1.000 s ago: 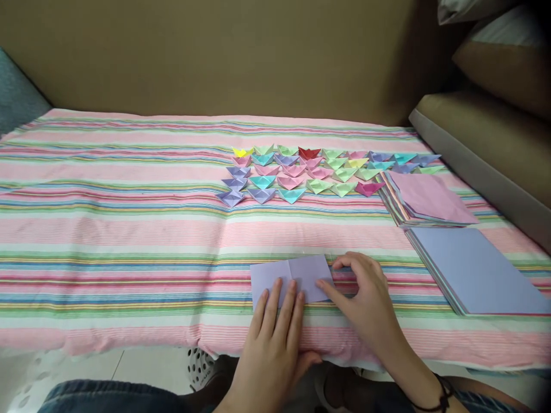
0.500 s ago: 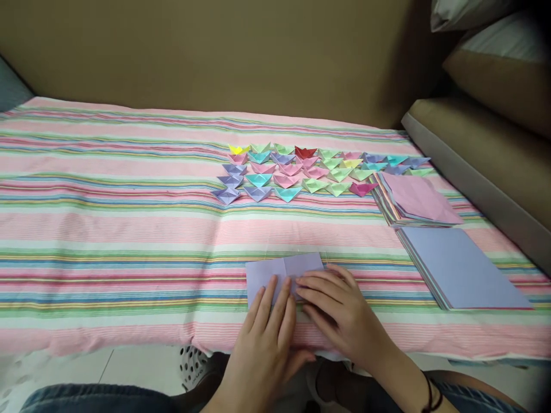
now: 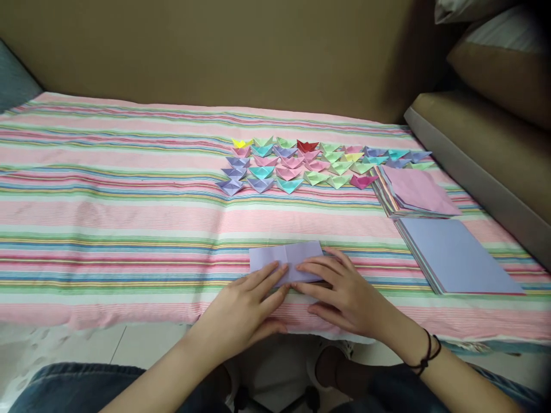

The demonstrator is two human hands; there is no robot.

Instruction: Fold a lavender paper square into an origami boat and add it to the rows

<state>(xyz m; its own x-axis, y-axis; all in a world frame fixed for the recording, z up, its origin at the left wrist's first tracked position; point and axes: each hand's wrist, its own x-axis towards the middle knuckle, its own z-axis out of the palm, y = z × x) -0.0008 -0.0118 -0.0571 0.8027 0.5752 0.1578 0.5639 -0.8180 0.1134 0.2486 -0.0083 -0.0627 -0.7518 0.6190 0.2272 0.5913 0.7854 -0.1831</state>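
Observation:
A folded sheet of lavender paper (image 3: 297, 252) lies flat on the striped cloth near the front edge, with a crease running up its middle. My left hand (image 3: 245, 307) rests on its lower left part, fingers stretched out over the paper. On the lower right part lie the spread fingers of my right hand (image 3: 348, 289), which has a dark cord round the wrist. The fingertips of both hands nearly meet at the paper's lower edge, and they hide part of it.
Rows of small folded paper boats (image 3: 290, 172) in several colours stand farther back. To the right lie a stack of lavender-topped paper (image 3: 460, 258) and a pink-topped stack (image 3: 422, 189). A brown cushion (image 3: 482, 160) borders the striped cloth (image 3: 107, 229).
My left hand has turned from pointing forward to reaching in from the left, its fingertips moving to the paper's lower edge. The view has shifted slightly.

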